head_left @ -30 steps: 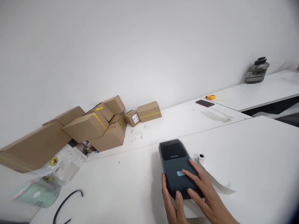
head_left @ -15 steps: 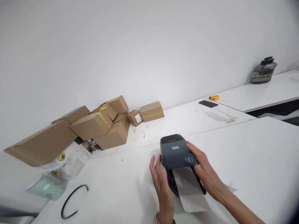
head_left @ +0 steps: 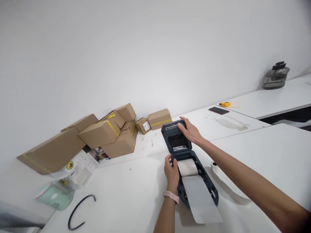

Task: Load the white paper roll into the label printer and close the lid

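Note:
A dark blue label printer (head_left: 211, 191) lies on the white table with its lid (head_left: 179, 139) swung up and back. Inside the body sits a white paper roll (head_left: 188, 167), and a strip of its paper (head_left: 201, 200) hangs out over the near end. My right hand (head_left: 190, 131) grips the far edge of the lid, thumb on its inner side. My left hand (head_left: 172, 171), with a pink band on the wrist, is wrapped round the left side of the printer body near the hinge.
Beside the printer on the right, a second paper roll (head_left: 214, 166) trails a loose strip. Cardboard boxes (head_left: 116, 142) pile up at the back left. A black curved strip (head_left: 73, 212) and a green pouch (head_left: 59, 195) lie left. Further back are a phone (head_left: 219, 110), tape measure (head_left: 225, 104) and bottle (head_left: 275, 77).
The printer's lid has swung up and away with my right hand, exposing the paper roll inside. My left hand has closed on the body's side.

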Action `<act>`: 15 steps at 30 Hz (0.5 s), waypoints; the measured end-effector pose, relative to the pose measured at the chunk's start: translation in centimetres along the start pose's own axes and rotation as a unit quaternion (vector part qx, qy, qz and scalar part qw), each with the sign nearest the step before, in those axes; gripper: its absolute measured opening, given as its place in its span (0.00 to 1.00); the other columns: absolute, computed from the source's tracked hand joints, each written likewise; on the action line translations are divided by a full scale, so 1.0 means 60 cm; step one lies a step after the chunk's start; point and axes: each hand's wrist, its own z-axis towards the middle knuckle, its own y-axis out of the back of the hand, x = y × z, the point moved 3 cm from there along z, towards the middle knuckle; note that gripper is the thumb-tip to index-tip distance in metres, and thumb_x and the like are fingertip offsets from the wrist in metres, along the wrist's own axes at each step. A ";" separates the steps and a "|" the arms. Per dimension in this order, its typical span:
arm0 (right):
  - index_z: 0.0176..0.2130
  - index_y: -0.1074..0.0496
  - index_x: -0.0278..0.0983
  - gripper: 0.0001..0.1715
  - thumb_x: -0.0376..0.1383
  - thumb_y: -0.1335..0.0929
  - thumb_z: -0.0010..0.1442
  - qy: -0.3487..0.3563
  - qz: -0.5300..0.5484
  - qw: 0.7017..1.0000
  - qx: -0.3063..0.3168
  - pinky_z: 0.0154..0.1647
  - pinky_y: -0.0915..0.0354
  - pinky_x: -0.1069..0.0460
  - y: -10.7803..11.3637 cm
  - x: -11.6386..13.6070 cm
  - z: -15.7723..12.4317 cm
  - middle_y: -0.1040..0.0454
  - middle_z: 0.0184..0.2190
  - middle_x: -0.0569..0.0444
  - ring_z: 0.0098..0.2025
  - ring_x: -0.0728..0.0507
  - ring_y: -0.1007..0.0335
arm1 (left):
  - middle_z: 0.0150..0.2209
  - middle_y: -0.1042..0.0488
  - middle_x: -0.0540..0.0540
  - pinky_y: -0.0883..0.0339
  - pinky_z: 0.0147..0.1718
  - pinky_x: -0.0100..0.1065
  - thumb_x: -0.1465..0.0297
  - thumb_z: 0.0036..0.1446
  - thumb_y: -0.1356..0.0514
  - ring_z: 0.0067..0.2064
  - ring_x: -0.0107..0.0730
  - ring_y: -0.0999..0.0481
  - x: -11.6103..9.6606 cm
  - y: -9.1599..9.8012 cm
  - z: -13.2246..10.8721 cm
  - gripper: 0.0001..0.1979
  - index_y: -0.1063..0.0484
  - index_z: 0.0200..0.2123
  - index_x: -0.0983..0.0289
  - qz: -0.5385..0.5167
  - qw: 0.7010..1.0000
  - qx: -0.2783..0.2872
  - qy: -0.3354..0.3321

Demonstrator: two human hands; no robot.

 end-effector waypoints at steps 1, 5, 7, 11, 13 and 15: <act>0.66 0.45 0.41 0.36 0.55 0.44 0.67 -0.001 -0.004 1.000 0.014 0.56 0.35 0.36 0.002 -0.006 0.004 0.31 0.60 0.44 0.57 0.31 0.31 | 0.54 0.26 0.62 0.34 0.49 0.37 0.62 0.62 0.46 0.51 0.40 0.26 0.000 -0.001 -0.001 0.20 0.33 0.55 0.63 0.008 1.000 -0.001 -0.003; 0.67 0.46 0.40 0.37 0.55 0.43 0.67 0.009 -0.017 0.998 0.051 0.52 0.33 0.37 0.012 -0.010 0.004 0.28 0.56 0.44 0.53 0.31 0.27 | 0.56 0.27 0.62 0.35 0.51 0.37 0.62 0.63 0.48 0.53 0.39 0.27 -0.001 0.000 0.000 0.20 0.34 0.55 0.63 0.030 0.999 -0.001 -0.014; 0.68 0.49 0.39 0.38 0.54 0.41 0.66 0.050 -0.039 0.998 0.004 0.56 0.36 0.36 0.021 0.001 -0.014 0.33 0.62 0.42 0.58 0.31 0.33 | 0.56 0.27 0.61 0.35 0.51 0.36 0.63 0.63 0.48 0.53 0.38 0.27 -0.001 0.000 0.001 0.19 0.34 0.55 0.63 0.037 0.999 -0.001 -0.014; 0.58 0.34 0.38 0.24 0.45 0.41 0.68 0.162 -0.066 0.981 -0.079 0.60 0.39 0.40 0.024 0.019 -0.087 0.28 0.56 0.43 0.59 0.35 0.34 | 0.57 0.28 0.62 0.35 0.50 0.35 0.63 0.64 0.49 0.53 0.38 0.26 0.001 0.000 0.000 0.20 0.36 0.56 0.63 0.059 0.998 -0.008 -0.005; 0.49 0.27 0.40 0.19 0.43 0.40 0.67 0.172 -0.087 0.980 0.049 0.53 0.34 0.42 0.004 0.008 -0.122 0.23 0.48 0.45 0.52 0.36 0.28 | 0.55 0.26 0.64 0.35 0.49 0.38 0.62 0.63 0.47 0.53 0.42 0.25 0.001 0.001 -0.001 0.22 0.37 0.57 0.64 0.077 0.997 -0.013 0.012; 0.51 0.27 0.40 0.20 0.44 0.37 0.63 0.144 -0.130 0.954 0.230 0.51 0.33 0.41 -0.022 -0.015 -0.146 0.23 0.50 0.45 0.50 0.34 0.27 | 0.51 0.24 0.65 0.35 0.48 0.40 0.60 0.62 0.47 0.51 0.46 0.25 0.000 0.003 -0.003 0.24 0.39 0.58 0.65 0.095 0.995 -0.014 0.030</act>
